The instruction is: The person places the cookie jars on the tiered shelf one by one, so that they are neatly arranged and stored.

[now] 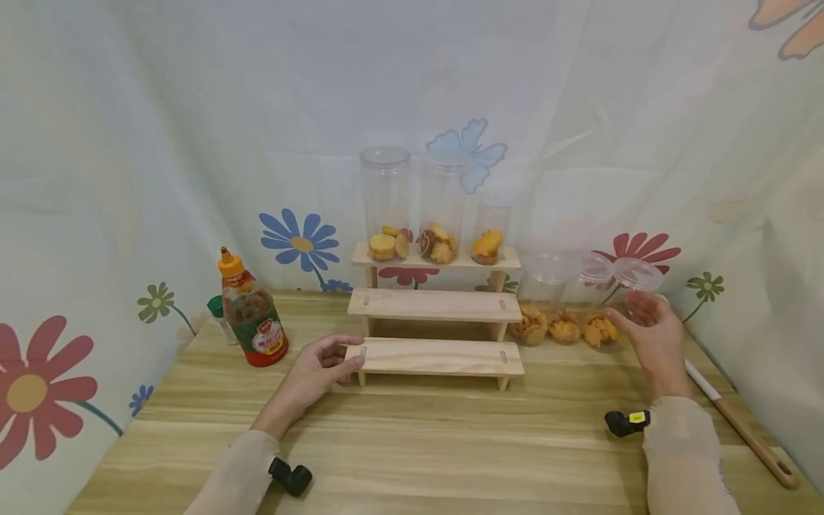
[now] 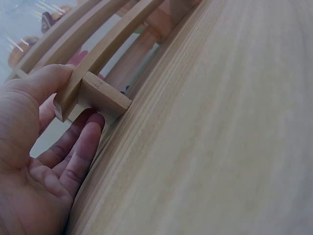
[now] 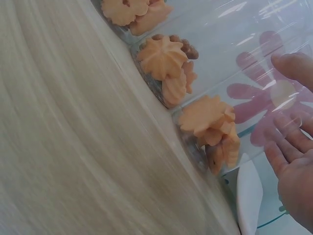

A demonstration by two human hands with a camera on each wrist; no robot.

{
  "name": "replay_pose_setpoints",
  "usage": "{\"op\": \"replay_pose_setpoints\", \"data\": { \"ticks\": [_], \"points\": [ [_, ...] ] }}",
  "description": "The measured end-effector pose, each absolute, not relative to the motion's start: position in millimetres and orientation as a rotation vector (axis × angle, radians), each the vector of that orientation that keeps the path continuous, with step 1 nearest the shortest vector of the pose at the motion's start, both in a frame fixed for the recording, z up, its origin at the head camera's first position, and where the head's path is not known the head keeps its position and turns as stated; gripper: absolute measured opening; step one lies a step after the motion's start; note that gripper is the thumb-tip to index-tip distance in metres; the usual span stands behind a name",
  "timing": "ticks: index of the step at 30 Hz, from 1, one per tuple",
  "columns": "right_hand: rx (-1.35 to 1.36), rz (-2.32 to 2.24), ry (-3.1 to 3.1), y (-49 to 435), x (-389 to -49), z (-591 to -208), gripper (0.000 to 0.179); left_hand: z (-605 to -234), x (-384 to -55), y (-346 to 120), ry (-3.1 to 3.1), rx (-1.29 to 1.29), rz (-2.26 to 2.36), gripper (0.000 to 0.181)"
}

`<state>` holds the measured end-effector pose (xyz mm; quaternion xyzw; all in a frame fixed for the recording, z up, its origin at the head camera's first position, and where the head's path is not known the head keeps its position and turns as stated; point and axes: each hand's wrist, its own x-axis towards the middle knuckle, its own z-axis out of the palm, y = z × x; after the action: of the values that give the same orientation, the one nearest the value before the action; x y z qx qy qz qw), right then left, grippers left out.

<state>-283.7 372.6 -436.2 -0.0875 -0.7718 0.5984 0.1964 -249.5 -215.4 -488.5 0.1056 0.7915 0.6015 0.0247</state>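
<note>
A pale three-tier wooden rack stands in the middle of the table. My left hand holds the left end of its lowest board, the thumb over the top and the fingers bent beneath. On the right stands a clear jar of star-shaped cookies, the rightmost of three in a row. My right hand is around its upper part, thumb across the front and fingers round the far right side. Two similar jars, a left one and a middle one, stand beside it.
On the rack's top board are two tall jars and a shorter jar, all with cookies. A sauce bottle and a green-capped container stand at left. A wooden-handled utensil lies along the right edge, with a printed curtain behind.
</note>
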Motion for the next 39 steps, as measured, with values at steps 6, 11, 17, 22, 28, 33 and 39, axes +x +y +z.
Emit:
{"op": "replay_pose_setpoints", "data": {
  "ticks": [6,11,17,22,28,33,39],
  "points": [
    [-0.262,1.7,-2.129,370,-285,-435,0.053,-489,-249,-215,2.459,0.34,1.854,0.042],
    [-0.286,1.609,-2.196,371,-282,-429,0.058,-487,-248,-214,2.452,0.347,1.865,0.042],
    [-0.318,1.521,-2.252,372,-272,-408,0.066,-487,-249,-213,2.45,0.355,1.869,0.041],
    [-0.284,1.511,-2.193,371,-267,-389,0.057,-489,-250,-215,2.457,0.348,1.862,0.04],
    [-0.297,1.433,-2.142,363,-259,-369,0.055,-489,-248,-215,2.455,0.365,1.864,0.041],
    [-0.247,1.444,-2.081,357,-249,-351,0.053,-488,-248,-215,2.441,0.369,1.875,0.041],
    [-0.177,1.467,-2.032,345,-236,-330,0.053,-488,-248,-216,2.439,0.343,1.882,0.042]
  ]
}}
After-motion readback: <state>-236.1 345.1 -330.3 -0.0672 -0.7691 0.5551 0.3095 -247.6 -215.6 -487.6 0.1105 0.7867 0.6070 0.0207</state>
